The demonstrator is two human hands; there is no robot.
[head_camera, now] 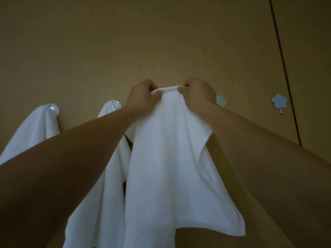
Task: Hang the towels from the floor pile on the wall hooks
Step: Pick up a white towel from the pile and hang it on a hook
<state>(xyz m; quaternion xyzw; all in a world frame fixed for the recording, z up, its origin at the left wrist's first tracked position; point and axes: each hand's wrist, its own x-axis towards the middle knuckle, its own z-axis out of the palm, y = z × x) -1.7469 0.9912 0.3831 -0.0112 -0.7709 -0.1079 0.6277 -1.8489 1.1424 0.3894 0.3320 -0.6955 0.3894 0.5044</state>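
I hold a white towel (172, 158) up against the tan wall, and it hangs down between my arms. My left hand (143, 97) pinches the left end of its top edge, and my right hand (198, 93) pinches the right end. The short stretch of edge between them is pulled taut. Whatever hook is behind the towel is hidden. Two more white towels hang on the wall: one on a pale round hook at far left (32, 129), one just left of my left wrist (107, 167). To the right are a light green flower-shaped hook (221, 101), partly behind my right hand, and a bare blue flower-shaped hook (279, 102).
The tan wall (161, 42) fills the view. A dark vertical seam (284, 72) runs down it at the right, just past the blue hook. The floor is out of view.
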